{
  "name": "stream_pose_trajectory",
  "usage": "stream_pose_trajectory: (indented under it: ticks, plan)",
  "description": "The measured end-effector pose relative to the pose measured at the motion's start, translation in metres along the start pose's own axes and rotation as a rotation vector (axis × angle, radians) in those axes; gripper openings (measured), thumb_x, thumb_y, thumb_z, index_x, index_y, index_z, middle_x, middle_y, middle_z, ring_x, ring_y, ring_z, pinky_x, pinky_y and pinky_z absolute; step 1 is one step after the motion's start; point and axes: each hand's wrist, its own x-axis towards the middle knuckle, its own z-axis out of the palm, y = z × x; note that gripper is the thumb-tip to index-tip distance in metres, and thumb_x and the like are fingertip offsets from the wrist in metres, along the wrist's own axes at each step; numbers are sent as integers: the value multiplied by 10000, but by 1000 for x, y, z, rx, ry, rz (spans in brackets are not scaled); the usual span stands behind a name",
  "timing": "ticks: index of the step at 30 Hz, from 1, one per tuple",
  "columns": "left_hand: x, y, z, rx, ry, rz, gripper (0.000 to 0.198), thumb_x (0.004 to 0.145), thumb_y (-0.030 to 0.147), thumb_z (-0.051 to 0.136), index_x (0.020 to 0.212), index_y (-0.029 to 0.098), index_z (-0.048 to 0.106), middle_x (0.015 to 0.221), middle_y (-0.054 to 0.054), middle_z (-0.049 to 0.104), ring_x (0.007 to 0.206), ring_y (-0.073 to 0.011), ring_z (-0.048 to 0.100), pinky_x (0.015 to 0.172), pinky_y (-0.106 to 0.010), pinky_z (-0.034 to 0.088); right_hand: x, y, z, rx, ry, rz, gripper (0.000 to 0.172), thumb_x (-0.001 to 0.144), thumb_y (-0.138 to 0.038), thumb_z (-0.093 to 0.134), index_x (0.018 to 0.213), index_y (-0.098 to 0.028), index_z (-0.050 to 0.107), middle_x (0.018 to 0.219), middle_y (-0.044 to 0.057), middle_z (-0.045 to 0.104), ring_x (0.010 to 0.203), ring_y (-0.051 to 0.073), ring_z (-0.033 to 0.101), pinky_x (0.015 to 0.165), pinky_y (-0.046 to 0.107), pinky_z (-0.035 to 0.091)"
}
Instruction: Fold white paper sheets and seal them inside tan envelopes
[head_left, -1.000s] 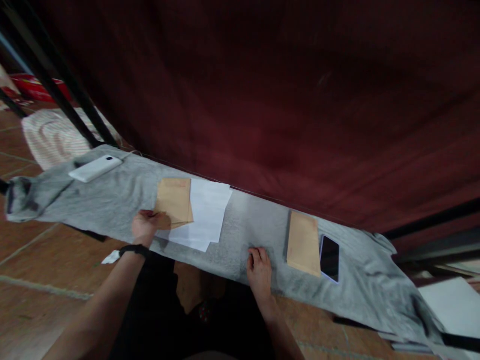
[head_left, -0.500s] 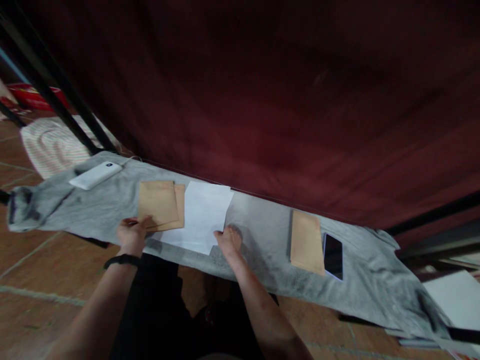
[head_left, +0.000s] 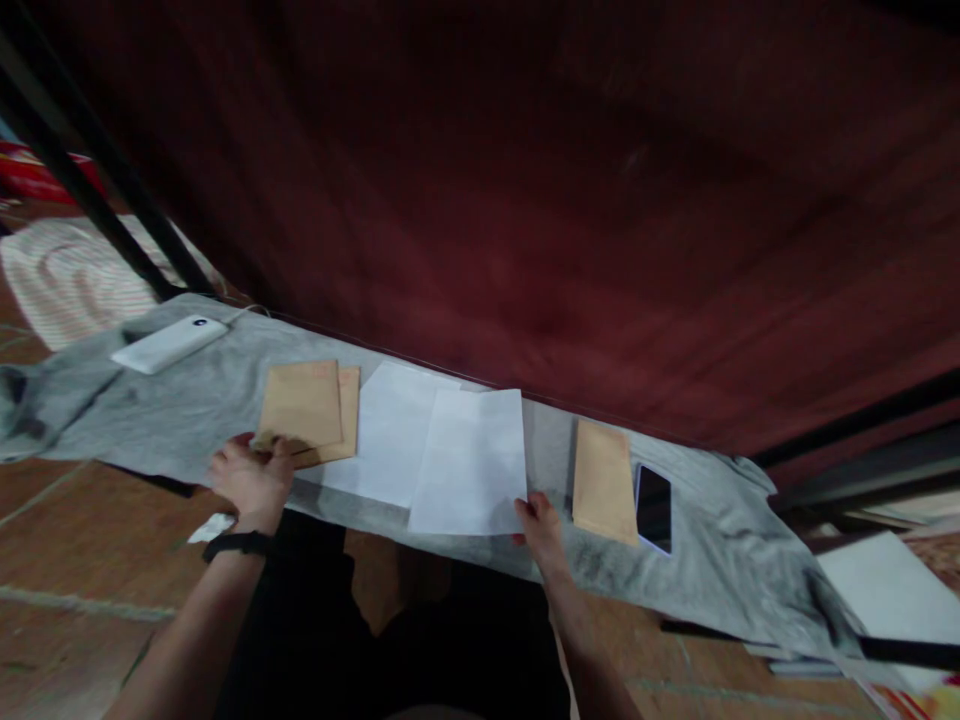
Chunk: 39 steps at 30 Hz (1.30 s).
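My right hand [head_left: 540,525] pinches the lower right edge of a white sheet of paper [head_left: 472,460], which overlaps other white paper [head_left: 394,425] to its left. My left hand [head_left: 253,478] is closed at the lower left corner of a brown envelope [head_left: 304,400], its fingers bent around the edge. Beneath that one, a second brown envelope [head_left: 349,410] sticks out on the right and partly covers the white paper. Farther right, past my right hand, lies a stack of brown envelopes [head_left: 604,480].
Grey cloth [head_left: 187,400] covers the long narrow surface. A dark-screened phone [head_left: 654,508] lies right of the envelope stack; a white device with a cord [head_left: 171,345] lies at far left. A dark red curtain [head_left: 510,220] hangs behind, with black poles [head_left: 97,150] at left.
My right hand has moved to the right, drawing a white sheet off the other paper. My left hand has stayed at the envelope's corner, its fingers now more curled. The view has shifted slightly.
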Motion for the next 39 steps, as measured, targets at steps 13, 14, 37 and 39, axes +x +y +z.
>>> stream_pose_trajectory:
  ticks: [13, 14, 37, 39]
  plan:
    - [-187, 157, 108, -26, -678, 1079, 526, 1008, 268, 323, 1493, 100, 438, 1577, -149, 430, 1499, -257, 331, 1219, -474, 311, 5, -25, 23, -402, 82, -557, 489, 1067, -353, 273, 1459, -162, 494, 1457, 117, 569, 1351, 205, 528, 1126, 397, 456]
    - [-187, 161, 115, 5, -697, 1097, 529, 1001, 249, 318, 1488, 86, 445, 1573, -151, 436, 1498, -253, 334, 1223, -461, 304, 8, -26, 28, -415, 74, -553, 503, 1072, -355, 258, 1483, -159, 472, 1488, 114, 542, 1381, 200, 500, 1144, 401, 441]
    - [-129, 190, 176, 148, -662, 1042, 591, 955, 214, 335, 1513, 32, 406, 1585, -186, 393, 1518, -275, 283, 1248, -480, 203, 113, -62, 59, -704, -55, -629, 524, 1086, -275, 180, 1527, -117, 414, 1581, 97, 426, 1489, 164, 341, 1242, 390, 273]
    - [-129, 192, 185, 170, -685, 1035, 601, 935, 180, 342, 1507, 5, 402, 1572, -210, 405, 1517, -281, 283, 1243, -487, 214, 134, -65, 65, -762, -93, -642, 512, 1090, -304, 200, 1548, -170, 386, 1589, 74, 416, 1488, 171, 343, 1242, 404, 258]
